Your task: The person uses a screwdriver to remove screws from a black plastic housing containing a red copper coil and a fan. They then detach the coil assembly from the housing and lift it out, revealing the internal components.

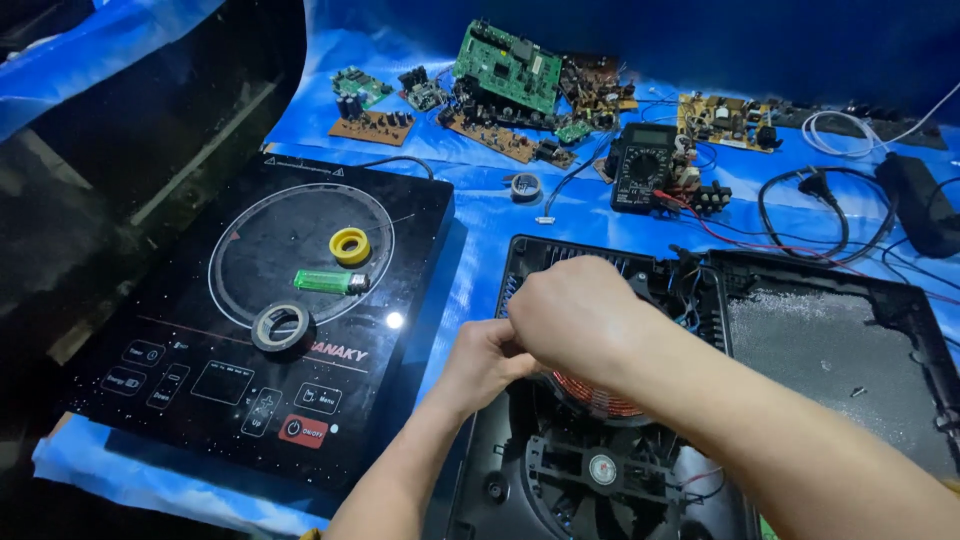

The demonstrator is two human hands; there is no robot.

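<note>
My left hand (484,362) and my right hand (575,315) are closed together over an opened black induction cooker base (520,262). Both hands press close to each other above a copper coil (598,398), which shows just below my right wrist. What the fingers pinch is hidden by the hands. A fan (602,470) sits in the base near its front edge. A bundle of coloured wires (688,290) lies just right of my right hand.
The black glass cooktop panel (200,330) lies at the left with a yellow tape roll (350,246), a green lighter (330,282) and a grey tape roll (281,326) on it. Several circuit boards (507,66), a multimeter (642,165) and cables (820,195) lie on the blue sheet behind.
</note>
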